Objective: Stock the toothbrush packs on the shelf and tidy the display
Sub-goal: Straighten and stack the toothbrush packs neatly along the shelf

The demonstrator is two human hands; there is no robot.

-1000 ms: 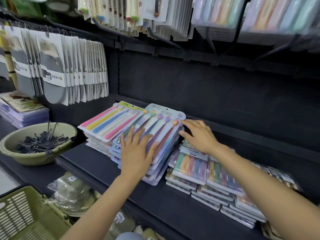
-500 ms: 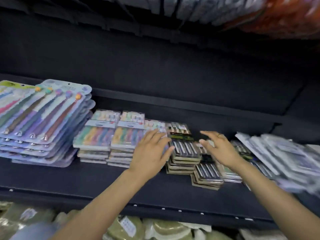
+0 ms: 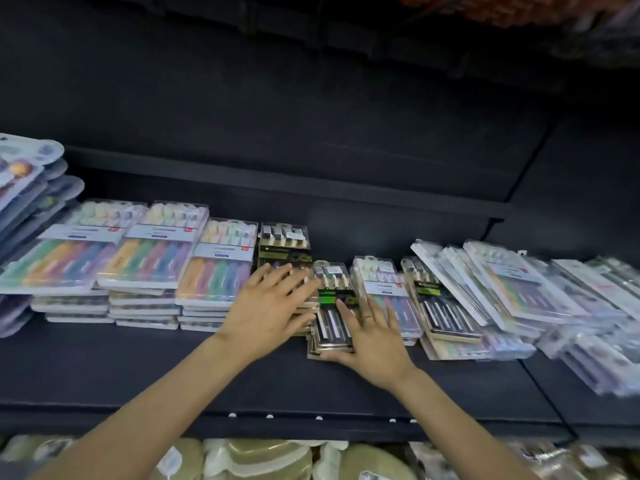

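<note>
Toothbrush packs lie in stacks along the dark shelf (image 3: 138, 368). Three stacks of pastel packs (image 3: 149, 258) sit at the left. A taller stack of black-and-gold packs (image 3: 284, 244) stands in the middle, and my left hand (image 3: 266, 313) lies flat on it with fingers spread. A lower stack of black packs (image 3: 332, 306) lies just right of it. My right hand (image 3: 374, 337) rests on that stack's near right corner, fingers straight, thumb along the front edge. To the right, more packs (image 3: 485, 289) lean and overlap untidily.
Large blister packs (image 3: 24, 188) are piled at the far left. The shelf's back panel (image 3: 311, 133) is bare and dark. Green bagged goods (image 3: 263, 459) fill the shelf below. A shelf divider seam (image 3: 540, 386) runs at the right.
The view swung right from the large blister packs. Both hands moved onto the black packs in the middle; my right hand came left onto the lower stack.
</note>
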